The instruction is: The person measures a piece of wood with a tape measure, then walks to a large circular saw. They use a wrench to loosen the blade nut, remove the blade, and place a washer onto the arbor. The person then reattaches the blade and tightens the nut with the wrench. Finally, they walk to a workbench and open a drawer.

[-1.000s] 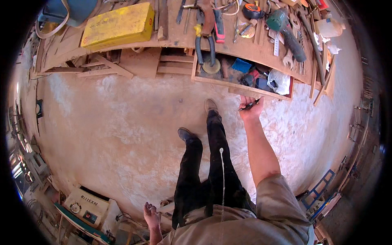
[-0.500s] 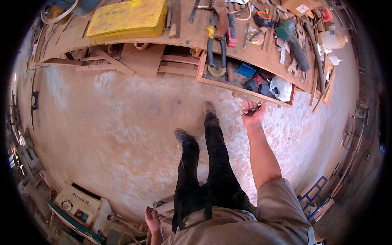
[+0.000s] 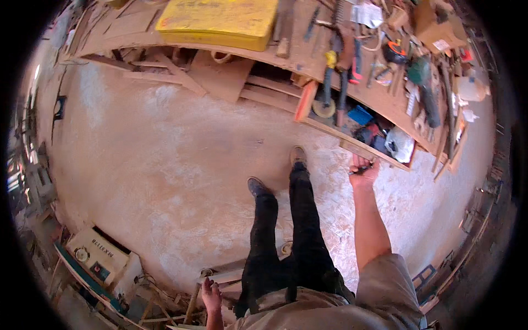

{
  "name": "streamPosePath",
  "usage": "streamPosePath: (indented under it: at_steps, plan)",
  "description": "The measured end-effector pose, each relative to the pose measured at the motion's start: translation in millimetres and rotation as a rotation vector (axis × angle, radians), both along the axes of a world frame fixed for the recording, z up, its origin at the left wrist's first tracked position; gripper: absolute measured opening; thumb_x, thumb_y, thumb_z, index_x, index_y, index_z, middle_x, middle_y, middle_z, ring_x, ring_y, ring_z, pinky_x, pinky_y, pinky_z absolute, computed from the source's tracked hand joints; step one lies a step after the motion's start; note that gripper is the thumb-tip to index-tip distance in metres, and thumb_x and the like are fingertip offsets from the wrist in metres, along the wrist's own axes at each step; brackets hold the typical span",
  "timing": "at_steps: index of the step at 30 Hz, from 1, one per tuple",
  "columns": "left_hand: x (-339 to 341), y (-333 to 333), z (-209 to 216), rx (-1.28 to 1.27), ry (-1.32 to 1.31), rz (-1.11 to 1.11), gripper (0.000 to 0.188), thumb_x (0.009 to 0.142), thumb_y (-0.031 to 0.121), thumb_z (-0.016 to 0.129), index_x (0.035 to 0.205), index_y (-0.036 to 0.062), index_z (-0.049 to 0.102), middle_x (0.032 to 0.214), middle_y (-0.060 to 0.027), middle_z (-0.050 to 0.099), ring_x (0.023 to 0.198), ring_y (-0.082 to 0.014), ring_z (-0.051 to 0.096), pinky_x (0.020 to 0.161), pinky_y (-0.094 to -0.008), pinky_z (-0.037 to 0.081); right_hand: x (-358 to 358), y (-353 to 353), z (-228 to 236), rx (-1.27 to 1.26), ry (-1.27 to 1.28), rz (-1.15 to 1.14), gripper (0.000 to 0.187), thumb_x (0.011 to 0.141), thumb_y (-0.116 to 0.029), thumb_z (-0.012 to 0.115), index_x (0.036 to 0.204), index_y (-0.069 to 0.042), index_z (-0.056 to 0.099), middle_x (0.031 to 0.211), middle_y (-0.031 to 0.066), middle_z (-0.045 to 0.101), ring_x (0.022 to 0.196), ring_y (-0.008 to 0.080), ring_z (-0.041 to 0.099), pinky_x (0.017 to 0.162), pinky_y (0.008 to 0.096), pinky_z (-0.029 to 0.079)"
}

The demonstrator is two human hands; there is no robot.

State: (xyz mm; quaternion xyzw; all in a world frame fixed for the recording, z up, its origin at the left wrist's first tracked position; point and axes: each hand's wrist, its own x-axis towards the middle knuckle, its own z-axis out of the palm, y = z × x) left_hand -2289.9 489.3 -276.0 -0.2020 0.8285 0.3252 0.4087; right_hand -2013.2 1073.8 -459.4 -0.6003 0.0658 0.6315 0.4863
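Note:
At the bench's right side my right hand (image 3: 367, 174) is against the front of an open wooden drawer (image 3: 330, 132). Its fingers reach up to the wooden pull (image 3: 358, 149), and a small dark tool (image 3: 359, 171) lies in the palm; its kind is unclear. Inside the drawer are a round disc (image 3: 323, 108), a blue piece (image 3: 360, 114), a white plastic bag (image 3: 400, 144) and some dark items. My left hand (image 3: 211, 296) hangs low beside my left leg, its fingers loosely bent and apart, with nothing visible in them.
On the workbench (image 3: 220, 55) lie a yellow case (image 3: 217, 22), yellow-and-black-handled pliers (image 3: 330, 60), a tape measure (image 3: 394, 52), a green power tool (image 3: 421, 77) and a cardboard box (image 3: 438, 27). A beige machine (image 3: 99, 256) stands at lower left.
The view has turned, so bench and drawer appear farther right, the drawer also lower. My right hand stays at the drawer front; its dark tool shows less. My left hand still hangs low.

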Motion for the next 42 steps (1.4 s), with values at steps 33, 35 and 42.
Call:
streamPosePath:
  at_steps: [33,35,42]
  plan:
    - [-18.3,-15.0,-24.5,-0.120,0.020,-0.046,0.048,0.092,0.010,0.057,0.137,0.0013,0.044,0.113,-0.0076,0.059,0.087,-0.0146,0.059,0.062,-0.0275,0.049,-31.0,0.0,-4.8,-0.035,0.056,-0.161,0.061,0.087,-0.074,0.044,0.065,-0.017,0.043,0.058,-0.0030,0.047,0.060,0.0181,0.055,0.048,0.0298,0.030]
    - [-15.6,-13.9,-24.0,-0.101,0.036,-0.068,0.051,0.091,0.011,0.056,0.139,0.0000,0.042,0.107,-0.0072,0.059,0.084,-0.0149,0.058,0.062,-0.0288,0.049,-37.0,-0.6,5.3,-0.039,0.042,-0.153,0.057,0.087,-0.071,0.047,0.069,-0.017,0.043,0.059,-0.0019,0.044,0.054,0.0170,0.046,0.046,0.0281,0.030]
    - [-21.8,-12.5,-43.4,-0.121,0.062,-0.220,0.053,0.088,0.015,0.054,0.137,-0.0027,0.042,0.097,-0.0053,0.058,0.081,-0.0163,0.058,0.058,-0.0307,0.048,-20.1,-34.4,-7.4,-0.068,0.027,-0.214,0.055,0.089,-0.071,0.046,0.077,-0.017,0.050,0.062,-0.0003,0.048,0.063,0.0234,0.056,0.047,0.0322,0.034]
